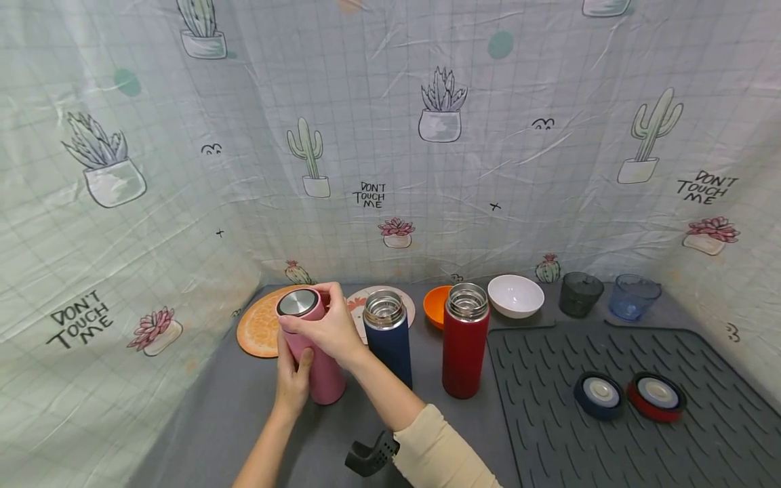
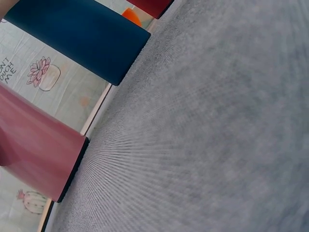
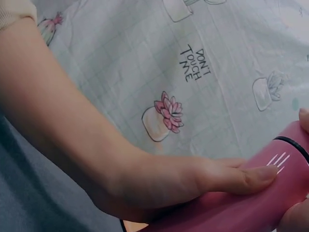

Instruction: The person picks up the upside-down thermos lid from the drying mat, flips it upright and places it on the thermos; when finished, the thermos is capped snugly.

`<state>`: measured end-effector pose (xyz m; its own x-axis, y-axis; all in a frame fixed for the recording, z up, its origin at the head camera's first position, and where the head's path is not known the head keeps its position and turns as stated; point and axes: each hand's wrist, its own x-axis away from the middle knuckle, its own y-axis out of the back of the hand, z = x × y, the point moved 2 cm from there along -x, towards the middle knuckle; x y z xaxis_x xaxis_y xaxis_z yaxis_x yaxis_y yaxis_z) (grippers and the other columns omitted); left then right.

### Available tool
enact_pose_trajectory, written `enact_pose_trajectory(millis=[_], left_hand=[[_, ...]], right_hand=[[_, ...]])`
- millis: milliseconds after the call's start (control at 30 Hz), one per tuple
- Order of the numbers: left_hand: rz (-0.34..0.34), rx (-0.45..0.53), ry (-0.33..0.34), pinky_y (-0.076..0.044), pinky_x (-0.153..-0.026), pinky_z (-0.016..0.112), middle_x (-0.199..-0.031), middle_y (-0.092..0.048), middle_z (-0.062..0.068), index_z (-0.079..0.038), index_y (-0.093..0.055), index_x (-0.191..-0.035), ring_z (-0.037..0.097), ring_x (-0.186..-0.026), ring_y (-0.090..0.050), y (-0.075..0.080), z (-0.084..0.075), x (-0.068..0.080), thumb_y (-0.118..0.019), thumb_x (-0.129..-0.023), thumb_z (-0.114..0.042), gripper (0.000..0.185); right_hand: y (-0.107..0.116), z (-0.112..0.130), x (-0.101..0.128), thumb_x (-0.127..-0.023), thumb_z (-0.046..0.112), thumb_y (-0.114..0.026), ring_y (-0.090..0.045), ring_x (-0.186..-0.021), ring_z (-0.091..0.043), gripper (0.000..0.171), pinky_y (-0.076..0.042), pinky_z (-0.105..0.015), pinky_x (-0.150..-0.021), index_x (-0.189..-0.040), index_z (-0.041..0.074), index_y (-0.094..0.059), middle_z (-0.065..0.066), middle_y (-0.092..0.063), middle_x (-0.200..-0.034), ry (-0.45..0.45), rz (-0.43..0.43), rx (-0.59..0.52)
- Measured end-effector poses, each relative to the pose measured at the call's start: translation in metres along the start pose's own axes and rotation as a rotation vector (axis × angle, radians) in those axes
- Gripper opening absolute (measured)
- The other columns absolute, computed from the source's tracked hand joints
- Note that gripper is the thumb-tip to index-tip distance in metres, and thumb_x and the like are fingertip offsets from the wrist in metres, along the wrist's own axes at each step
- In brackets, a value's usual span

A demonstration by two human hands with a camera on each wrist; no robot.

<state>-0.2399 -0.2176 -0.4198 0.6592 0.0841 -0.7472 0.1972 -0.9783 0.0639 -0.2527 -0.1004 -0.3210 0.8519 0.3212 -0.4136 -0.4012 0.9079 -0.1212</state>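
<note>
A pink thermos bottle (image 1: pixel 327 379) stands on the grey table at the left, its lid on, with a silver disc (image 1: pixel 299 302) on top. My left hand (image 1: pixel 291 388) grips the bottle's body from the left, its thumb across the front. From above, my right hand (image 1: pixel 334 331) holds the lid between thumb and fingers. In the right wrist view, the left thumb lies along the pink bottle (image 3: pixel 217 212) below a black ring. Beside it stand a navy bottle (image 1: pixel 390 342) and a red bottle (image 1: pixel 465 352), both uncapped with steel mouths showing.
A navy lid (image 1: pixel 600 395) and a red lid (image 1: pixel 657 397) lie on the dark ribbed mat (image 1: pixel 567 447). Behind are an orange-slice placemat (image 1: pixel 256 332), a round printed mat (image 1: pixel 403 298), an orange bowl (image 1: pixel 434 308), a white bowl (image 1: pixel 515 296), a black cup (image 1: pixel 579 296) and a blue cup (image 1: pixel 633 298).
</note>
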Motion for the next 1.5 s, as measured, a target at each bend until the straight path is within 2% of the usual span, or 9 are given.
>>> enact_pose_trajectory(millis=[200, 300, 400, 567, 733, 867, 1200, 1367, 1500], left_hand=[[-0.011, -0.012, 0.046, -0.04, -0.084, 0.02, -0.127, -0.041, 0.001, -0.008, -0.017, -0.145, 0.013, -0.105, -0.046, 0.001, 0.0, 0.0, -0.048, -0.093, -0.01, 0.06], [-0.009, -0.015, 0.056, -0.04, -0.084, 0.02, -0.126, -0.041, 0.001, -0.012, -0.018, -0.145, 0.013, -0.104, -0.047, 0.001, -0.001, 0.0, -0.049, -0.093, -0.013, 0.061], [-0.007, -0.016, 0.045, -0.04, -0.084, 0.02, -0.126, -0.041, 0.003, -0.013, -0.019, -0.145, 0.014, -0.105, -0.047, 0.001, -0.002, 0.0, -0.051, -0.093, -0.017, 0.061], [-0.007, -0.018, 0.032, -0.04, -0.084, 0.02, -0.128, -0.04, 0.003, -0.012, -0.018, -0.145, 0.014, -0.106, -0.046, 0.0, -0.002, 0.002, -0.051, -0.094, -0.018, 0.061], [-0.006, -0.002, 0.04, -0.041, -0.082, 0.02, -0.126, -0.041, 0.004, -0.012, -0.017, -0.146, 0.015, -0.103, -0.047, 0.0, -0.002, 0.001, -0.05, -0.094, -0.017, 0.062], [-0.006, -0.006, 0.048, -0.042, -0.081, 0.02, -0.125, -0.042, 0.005, -0.013, -0.016, -0.146, 0.016, -0.102, -0.048, 0.001, -0.002, 0.001, -0.05, -0.093, -0.015, 0.064], [-0.011, -0.02, 0.019, -0.042, -0.082, 0.02, -0.125, -0.043, 0.002, -0.007, -0.017, -0.145, 0.013, -0.104, -0.048, -0.003, -0.01, -0.003, -0.053, -0.092, -0.012, 0.064], [-0.007, -0.024, 0.01, -0.041, -0.082, 0.019, -0.124, -0.042, 0.001, -0.004, -0.017, -0.144, 0.011, -0.104, -0.047, -0.007, -0.028, -0.005, -0.051, -0.093, -0.013, 0.062], [-0.002, -0.03, 0.019, -0.041, -0.083, 0.018, -0.125, -0.041, 0.001, -0.005, -0.017, -0.144, 0.012, -0.104, -0.046, -0.007, -0.033, -0.005, -0.051, -0.093, -0.014, 0.062]], right_hand=[[0.001, 0.015, 0.004, -0.089, 0.009, -0.054, -0.047, -0.106, -0.017, 0.048, -0.042, -0.027, -0.088, -0.133, -0.002, -0.039, -0.016, -0.047, -0.12, -0.026, 0.095, 0.024], [0.003, 0.008, -0.001, -0.088, 0.003, -0.053, -0.052, -0.101, -0.015, 0.046, -0.044, -0.025, -0.085, -0.131, -0.006, -0.04, -0.019, -0.051, -0.119, -0.011, 0.125, -0.053], [0.002, 0.006, -0.001, -0.083, 0.001, -0.059, -0.054, -0.093, -0.01, 0.046, -0.046, -0.022, -0.079, -0.125, -0.008, -0.043, -0.014, -0.054, -0.111, 0.015, 0.089, -0.097], [0.0, 0.011, 0.003, -0.081, 0.004, -0.063, -0.052, -0.093, -0.01, 0.048, -0.047, -0.022, -0.078, -0.123, -0.006, -0.043, -0.005, -0.05, -0.107, -0.028, 0.021, -0.056], [0.0, 0.013, 0.003, -0.088, 0.007, -0.052, -0.046, -0.104, -0.012, 0.048, -0.043, -0.023, -0.084, -0.133, -0.005, -0.039, -0.016, -0.047, -0.119, -0.034, 0.105, -0.009], [0.001, 0.013, 0.002, -0.088, 0.001, -0.051, -0.054, -0.097, -0.011, 0.045, -0.045, -0.023, -0.083, -0.13, -0.009, -0.041, -0.026, -0.051, -0.119, 0.021, 0.127, -0.057], [0.001, 0.007, 0.002, -0.08, 0.002, -0.064, -0.053, -0.089, -0.008, 0.05, -0.047, -0.021, -0.075, -0.123, -0.01, -0.043, -0.004, -0.052, -0.106, 0.019, 0.012, -0.095], [0.0, 0.006, 0.002, -0.078, 0.001, -0.066, -0.054, -0.09, -0.009, 0.048, -0.048, -0.022, -0.076, -0.12, -0.008, -0.044, -0.004, -0.054, -0.105, 0.031, -0.002, -0.11], [-0.001, 0.006, 0.004, -0.078, 0.001, -0.066, -0.055, -0.09, -0.01, 0.048, -0.048, -0.022, -0.076, -0.119, -0.008, -0.044, -0.004, -0.054, -0.105, 0.044, -0.005, -0.115]])
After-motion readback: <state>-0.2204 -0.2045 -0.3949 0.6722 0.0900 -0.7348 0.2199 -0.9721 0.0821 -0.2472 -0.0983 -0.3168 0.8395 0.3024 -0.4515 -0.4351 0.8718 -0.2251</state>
